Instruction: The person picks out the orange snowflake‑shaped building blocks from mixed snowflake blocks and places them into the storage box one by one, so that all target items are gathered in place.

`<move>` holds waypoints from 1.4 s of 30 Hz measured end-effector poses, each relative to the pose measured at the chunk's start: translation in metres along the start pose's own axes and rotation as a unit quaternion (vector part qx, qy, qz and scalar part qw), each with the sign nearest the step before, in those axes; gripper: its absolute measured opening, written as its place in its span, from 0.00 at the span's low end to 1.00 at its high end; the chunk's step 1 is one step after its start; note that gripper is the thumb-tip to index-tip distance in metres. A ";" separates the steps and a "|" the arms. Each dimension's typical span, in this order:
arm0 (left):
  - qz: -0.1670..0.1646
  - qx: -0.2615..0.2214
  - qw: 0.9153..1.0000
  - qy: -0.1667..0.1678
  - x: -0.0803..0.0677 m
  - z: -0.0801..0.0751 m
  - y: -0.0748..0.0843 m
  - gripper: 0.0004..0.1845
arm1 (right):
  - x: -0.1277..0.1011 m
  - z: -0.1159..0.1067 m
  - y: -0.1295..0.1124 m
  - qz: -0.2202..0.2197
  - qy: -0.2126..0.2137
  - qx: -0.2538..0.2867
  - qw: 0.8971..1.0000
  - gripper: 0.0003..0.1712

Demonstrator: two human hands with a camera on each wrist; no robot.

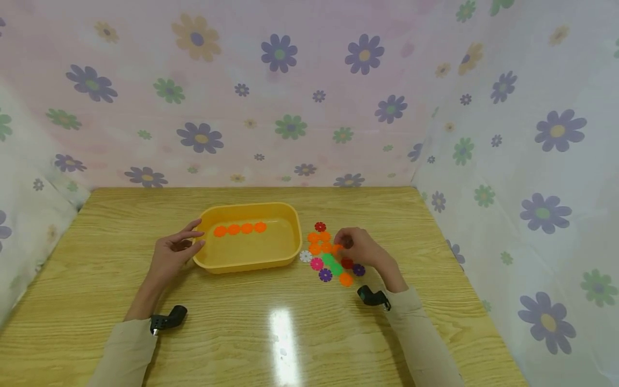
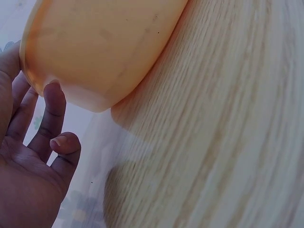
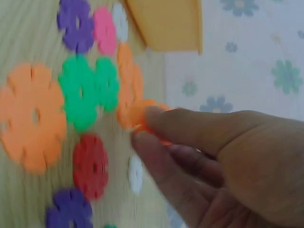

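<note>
On the light wooden desk (image 1: pixel 271 333) sits a shallow yellow-orange plastic tub (image 1: pixel 285 252), and inside it four orange flower-shaped plastic discs (image 1: pixel 240 229) lie in a neat row near the far wall. The left hand (image 1: pixel 173 253) rests against the tub's left end with fingers pretty much straight and relaxed, fingertips touching the rim and outer wall, not gripping anything. From the left wrist view you can see a couple of fingertips (image 2: pixel 53 90) right up against the tub's rounded corner.

Just to the right of the tub there's a loose pile of the same kind of flower discs: a cluster of orange discs (image 1: pixel 319 243), a dark red disc (image 1: pixel 320 227) at the far end, a small white disc (image 1: pixel 305 256), a pink disc (image 1: pixel 316 264), a purple disc (image 1: pixel 325 275), a pair of green discs (image 1: pixel 332 264), and another orange disc (image 1: pixel 345 279) at the near edge. They're all flat on the desk, touching or overlapping a bit.

The right hand (image 1: pixel 360 247) is over that pile, and its thumb and fingers pinch one orange flower disc (image 3: pixel 147 116) by its edge, right beside the other orange ones. That disc looks lifted slightly at the pinched side, though the wrist view is blurry so can't say for sure
</note>
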State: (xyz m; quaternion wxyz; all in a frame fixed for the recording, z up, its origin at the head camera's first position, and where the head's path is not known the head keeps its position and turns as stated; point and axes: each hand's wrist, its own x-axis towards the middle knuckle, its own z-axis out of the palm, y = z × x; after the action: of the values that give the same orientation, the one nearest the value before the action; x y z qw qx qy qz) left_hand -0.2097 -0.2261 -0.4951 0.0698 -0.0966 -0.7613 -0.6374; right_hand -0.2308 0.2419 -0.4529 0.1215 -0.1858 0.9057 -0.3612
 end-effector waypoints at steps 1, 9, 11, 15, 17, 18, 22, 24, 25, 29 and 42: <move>-0.001 -0.003 1.000 0.000 0.000 0.000 0.000 0.16 | 0.000 0.002 -0.001 -0.011 0.011 0.009 1.000 0.08; 0.000 -0.013 1.000 -0.001 0.000 -0.001 -0.001 0.16 | 0.001 0.034 -0.033 -0.046 0.121 0.126 0.984 0.09; 0.001 -0.013 1.000 -0.001 -0.001 0.000 -0.001 0.16 | 0.002 0.042 -0.040 -0.051 0.135 0.158 0.977 0.07; 0.004 -0.018 1.000 -0.002 -0.001 0.000 -0.001 0.15 | 0.004 0.062 -0.051 -0.059 0.120 0.259 0.957 0.08; 0.005 -0.020 1.000 -0.002 -0.001 0.000 -0.001 0.15 | 0.004 0.070 -0.062 -0.061 0.106 0.311 0.943 0.10; 0.005 -0.021 1.000 -0.003 -0.001 0.000 -0.001 0.15 | 0.004 0.074 -0.068 -0.063 0.102 0.337 0.934 0.10; 0.006 -0.027 1.000 -0.001 0.000 -0.001 -0.001 0.15 | 0.010 0.092 -0.086 -0.066 0.116 0.412 0.901 0.10; 0.007 -0.031 0.999 -0.001 0.000 -0.001 -0.001 0.15 | 0.015 0.101 -0.093 -0.065 0.136 0.429 0.891 0.09; 0.008 -0.030 1.000 -0.002 0.000 -0.001 -0.001 0.15 | 0.018 0.104 -0.095 -0.063 0.145 0.434 0.887 0.09; 0.010 -0.031 0.999 -0.005 0.000 0.000 -0.001 0.16 | 0.030 0.113 -0.103 -0.067 0.166 0.438 0.881 0.12; 0.006 -0.016 1.000 -0.007 0.000 -0.001 -0.002 0.17 | 0.059 0.106 -0.117 -0.059 0.158 0.417 0.893 0.17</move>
State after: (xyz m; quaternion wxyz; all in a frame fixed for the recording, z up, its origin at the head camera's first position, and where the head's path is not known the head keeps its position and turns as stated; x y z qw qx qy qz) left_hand -0.2102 -0.2276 -0.4964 0.0670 -0.1065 -0.7506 -0.6486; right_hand -0.2177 0.0737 -0.4517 0.0214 -0.1115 0.6662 -0.7371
